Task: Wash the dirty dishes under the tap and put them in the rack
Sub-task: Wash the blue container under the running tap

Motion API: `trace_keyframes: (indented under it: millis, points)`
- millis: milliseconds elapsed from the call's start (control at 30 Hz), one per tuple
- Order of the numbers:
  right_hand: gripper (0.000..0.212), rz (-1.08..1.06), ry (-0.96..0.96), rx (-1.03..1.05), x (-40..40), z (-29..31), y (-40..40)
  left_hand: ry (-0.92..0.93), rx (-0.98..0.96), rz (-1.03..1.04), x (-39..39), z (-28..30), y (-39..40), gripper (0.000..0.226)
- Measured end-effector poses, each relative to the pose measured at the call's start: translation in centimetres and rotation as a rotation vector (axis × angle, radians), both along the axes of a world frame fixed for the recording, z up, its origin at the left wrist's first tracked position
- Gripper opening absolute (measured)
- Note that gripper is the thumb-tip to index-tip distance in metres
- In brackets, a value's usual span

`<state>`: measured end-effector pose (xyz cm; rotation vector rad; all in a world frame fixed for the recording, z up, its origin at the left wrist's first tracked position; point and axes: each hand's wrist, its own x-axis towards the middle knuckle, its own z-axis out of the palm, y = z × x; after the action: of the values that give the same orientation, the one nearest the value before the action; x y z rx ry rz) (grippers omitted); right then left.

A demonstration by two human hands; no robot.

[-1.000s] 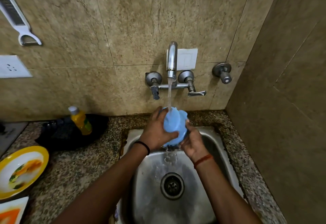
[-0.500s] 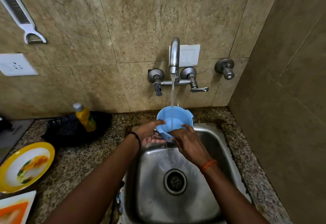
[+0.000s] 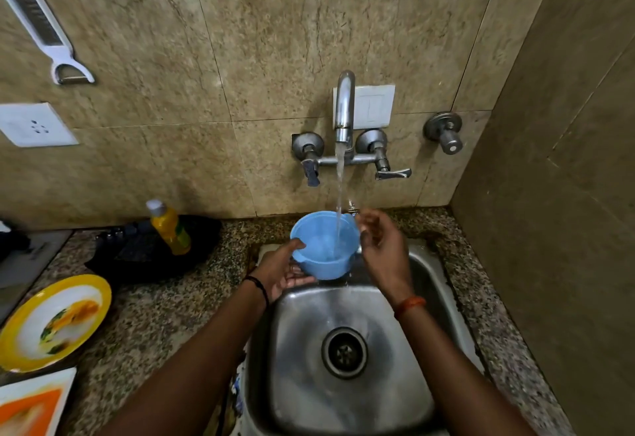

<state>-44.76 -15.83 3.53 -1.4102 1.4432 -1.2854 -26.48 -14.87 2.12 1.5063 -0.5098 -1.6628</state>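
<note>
Over the sink: your left hand point(image 3: 287, 272) cups the round pale-blue plastic bowl point(image 3: 324, 246) from below.
Right hand: your right hand point(image 3: 383, 243) sits beside the rim, fingers loosely curled; grip unclear.
Stream: thin water from the curved chrome tap point(image 3: 344, 106) falls into the bowl.
Basin: dull stainless-steel sink point(image 3: 405, 384).
Counter: speckled granite point(image 3: 144, 315), glossy yellow-rimmed plate point(image 3: 55, 322).

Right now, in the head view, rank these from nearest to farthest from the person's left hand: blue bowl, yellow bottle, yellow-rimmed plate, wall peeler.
1. blue bowl: resting in the left hand, under the tap.
2. yellow bottle: left, on the counter.
3. yellow-rimmed plate: far left counter.
4. wall peeler: upper left, on the wall.
</note>
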Motion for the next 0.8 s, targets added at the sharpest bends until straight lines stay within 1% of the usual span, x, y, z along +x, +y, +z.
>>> trace_keyframes:
  millis: [33, 67, 100, 133, 167, 233, 267, 333, 400, 467, 533, 600, 633, 700, 767, 800]
  points:
    - [0.031, -0.042, 0.178, -0.130, -0.4, 0.1, 0.2, 0.040, 0.025, -0.003, 0.3, -0.3, 0.4, 0.021]
    - [0.038, -0.072, 0.299, -0.190, -0.6, 0.3, 0.1, 0.072, 0.047, -0.022, 0.5, -0.6, 0.7, 0.025]
    - [0.045, -0.070, 0.346, -0.154, -0.8, 0.2, -0.3, 0.078, 0.063, -0.064, 0.6, -0.8, 1.1, 0.030]
    - [0.050, -0.034, 0.329, -0.029, -0.9, 0.3, -0.7, 0.061, 0.066, -0.128, 0.6, -0.9, 1.2, 0.034]
    - [0.052, 0.020, 0.249, 0.145, -1.0, 0.2, -1.3, 0.027, 0.059, -0.202, 0.6, -0.7, 1.3, 0.039]
    - [0.040, 0.133, 0.012, 0.489, -1.0, 0.2, -1.6, -0.063, 0.024, -0.310, 0.7, 0.0, 1.0, 0.050]
    - [0.032, 0.185, -0.070, 0.613, -1.1, 0.2, -1.2, -0.108, 0.000, -0.315, 1.0, 0.5, 0.6, 0.054]
    - [0.028, 0.319, -0.204, 0.729, -1.2, 0.4, -0.5, -0.179, -0.035, -0.254, 1.7, 1.1, -0.4, 0.052]
    - [0.028, 0.366, -0.343, 0.737, -0.9, 0.4, -0.4, -0.190, -0.037, -0.164, 1.4, 1.3, -1.0, 0.043]
    - [0.026, 0.265, -0.424, 0.685, -0.1, 0.5, -0.9, -0.138, -0.019, -0.115, -0.2, 1.2, -0.7, 0.037]
    - [0.027, 0.134, -0.427, 0.595, 0.1, 0.3, -1.4, -0.132, -0.008, -0.177, -1.6, 1.0, 0.1, 0.035]
    - [0.033, 0.141, -0.405, 0.595, -0.6, 0.1, -0.8, -0.166, -0.006, -0.210, -1.2, 0.8, 0.5, 0.035]
    - [0.037, 0.171, -0.377, 0.618, -1.3, 0.0, -0.3, -0.181, -0.017, -0.169, -0.4, 0.7, 0.4, 0.037]
    - [0.045, 0.175, -0.344, 0.634, -2.6, -0.9, 0.1, -0.217, -0.037, -0.011, 1.3, 0.5, -0.3, 0.041]
    - [0.053, 0.130, -0.355, 0.618, -3.0, -1.6, 0.2, -0.247, -0.080, 0.118, 1.3, 0.6, -0.7, 0.031]
    - [0.052, 0.108, -0.365, 0.605, -2.7, -1.6, 0.1, -0.264, -0.096, 0.139, 0.7, 0.6, -0.6, 0.027]
